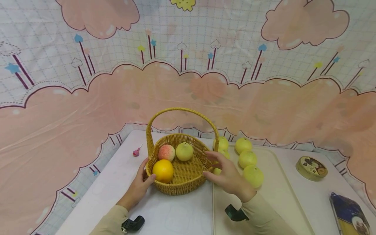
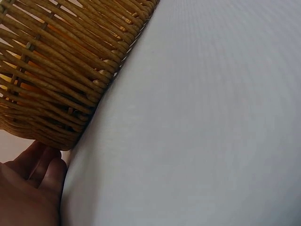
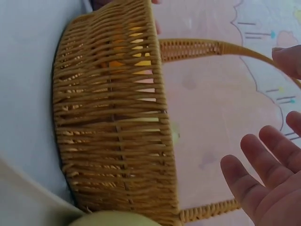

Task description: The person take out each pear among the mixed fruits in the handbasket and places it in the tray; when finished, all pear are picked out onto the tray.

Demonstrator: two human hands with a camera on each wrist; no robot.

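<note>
A wicker basket (image 1: 188,187) with a tall arched handle stands on the white table, overlapping the tray's left edge in the head view. Inside it lie an orange (image 1: 163,171), a peach (image 1: 166,153) and a yellow-green citrus fruit (image 1: 184,151). My left hand (image 1: 138,186) holds the basket's left side, thumb at the rim and fingers outside against the woven wall (image 2: 51,84). At the right rim, my right hand (image 1: 227,174) is spread with nothing in it; the right wrist view shows its fingers (image 3: 263,160) parted beside the basket wall (image 3: 113,122).
Several yellow-green citrus fruits (image 1: 247,159) sit on a cream tray (image 1: 282,199) right of the basket, some partly hidden. A lollipop (image 1: 136,152) lies at the left. Farther right are a round tin (image 1: 311,168) and a blue-and-yellow packet (image 1: 350,215). A printed cloth (image 1: 188,94) hangs behind.
</note>
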